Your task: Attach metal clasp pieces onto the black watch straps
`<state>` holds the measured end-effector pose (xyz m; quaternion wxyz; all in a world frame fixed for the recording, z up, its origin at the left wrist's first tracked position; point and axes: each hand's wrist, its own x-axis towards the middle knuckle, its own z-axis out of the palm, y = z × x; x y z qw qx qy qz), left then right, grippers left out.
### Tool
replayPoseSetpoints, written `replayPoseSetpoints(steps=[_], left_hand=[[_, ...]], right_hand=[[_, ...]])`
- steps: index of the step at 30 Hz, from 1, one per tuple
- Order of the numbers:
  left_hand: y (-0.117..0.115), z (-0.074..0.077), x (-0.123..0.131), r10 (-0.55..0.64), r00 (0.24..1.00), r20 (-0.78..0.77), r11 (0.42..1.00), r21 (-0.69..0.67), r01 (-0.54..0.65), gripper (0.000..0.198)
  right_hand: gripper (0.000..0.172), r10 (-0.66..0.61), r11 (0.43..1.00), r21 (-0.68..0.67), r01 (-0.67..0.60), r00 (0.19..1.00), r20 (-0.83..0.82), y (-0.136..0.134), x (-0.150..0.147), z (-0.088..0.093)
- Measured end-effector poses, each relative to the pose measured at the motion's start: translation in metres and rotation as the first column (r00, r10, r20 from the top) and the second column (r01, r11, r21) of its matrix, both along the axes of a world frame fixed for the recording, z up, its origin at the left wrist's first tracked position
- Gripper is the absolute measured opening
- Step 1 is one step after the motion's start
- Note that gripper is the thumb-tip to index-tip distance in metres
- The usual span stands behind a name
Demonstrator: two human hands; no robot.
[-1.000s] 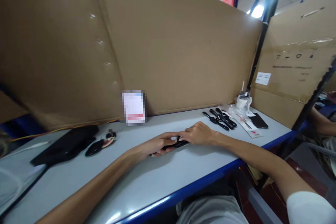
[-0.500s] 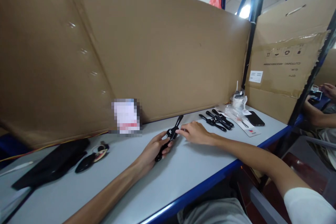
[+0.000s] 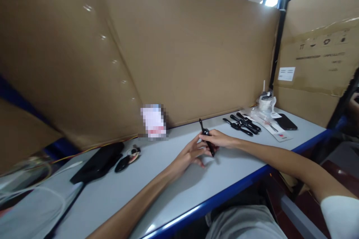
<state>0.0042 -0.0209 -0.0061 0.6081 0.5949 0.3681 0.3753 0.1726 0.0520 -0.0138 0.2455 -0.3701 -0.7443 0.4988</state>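
A black spokeshave [image 3: 208, 140], with a long handle at each end and a metal middle part, is tilted steeply above the table between my hands. My right hand [image 3: 221, 138] is closed around its middle from the right, the fingers partly hidden behind it. My left hand [image 3: 190, 153] is on its left side, thumb near the middle part and fingertips at the lower handle; its lower fingers are loosely spread. Several more black spokeshaves [image 3: 243, 123] lie together to the right of my right hand.
Behind the grey table [image 3: 174, 198] rises a cardboard wall [image 3: 179, 52]. At right are a black phone [image 3: 285, 121], a clear plastic package with a card [image 3: 277, 132] and a bagged cup [image 3: 266, 102]. At left lie a black pouch [image 3: 98, 162], keys [image 3: 127, 159] and white cables.
The spokeshave has turned more upright and passed from mainly my left hand's grip into my right hand too. My left fingers have loosened. The camera view has swung left.
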Motion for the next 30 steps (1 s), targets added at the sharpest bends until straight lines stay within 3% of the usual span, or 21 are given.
replayPoseSetpoints(steps=[3, 6, 9, 11, 15, 23, 30], left_hand=[[0.006, -0.003, -0.002, 0.072, 0.996, -0.048, 0.997, 0.034, -0.07, 0.092], [0.015, -0.009, -0.007, 0.121, 0.98, -0.158, 0.985, 0.142, -0.099, 0.082], [0.023, -0.015, -0.013, 0.165, 0.925, -0.342, 0.952, 0.301, -0.059, 0.055], [0.025, -0.018, -0.016, 0.183, 0.896, -0.404, 0.938, 0.345, -0.035, 0.045], [0.026, -0.019, -0.018, 0.226, 0.853, -0.47, 0.908, 0.419, -0.009, 0.04], [0.023, -0.014, -0.016, 0.323, 0.706, -0.63, 0.773, 0.606, 0.187, 0.037], [0.02, -0.011, -0.015, 0.339, 0.676, -0.654, 0.748, 0.623, 0.227, 0.037]], right_hand=[[0.039, -0.021, 1.0, 0.003, 0.02, 1.0, 0.018, 0.006, 0.002, 0.005], [0.037, -0.134, 0.977, 0.198, 0.084, 0.959, 0.251, 0.015, 0.012, 0.013], [0.035, -0.365, 0.843, 0.536, 0.048, 0.783, 0.504, 0.021, 0.029, 0.021], [0.034, -0.477, 0.77, 0.638, -0.014, 0.651, 0.59, 0.024, 0.04, 0.024], [0.035, -0.555, 0.751, 0.659, -0.03, 0.512, 0.656, 0.03, 0.054, 0.023], [0.037, -0.619, 0.729, 0.684, 0.022, 0.448, 0.645, 0.033, 0.054, 0.018], [0.032, -0.59, 0.78, 0.619, 0.097, 0.445, 0.673, 0.042, 0.093, 0.058]])
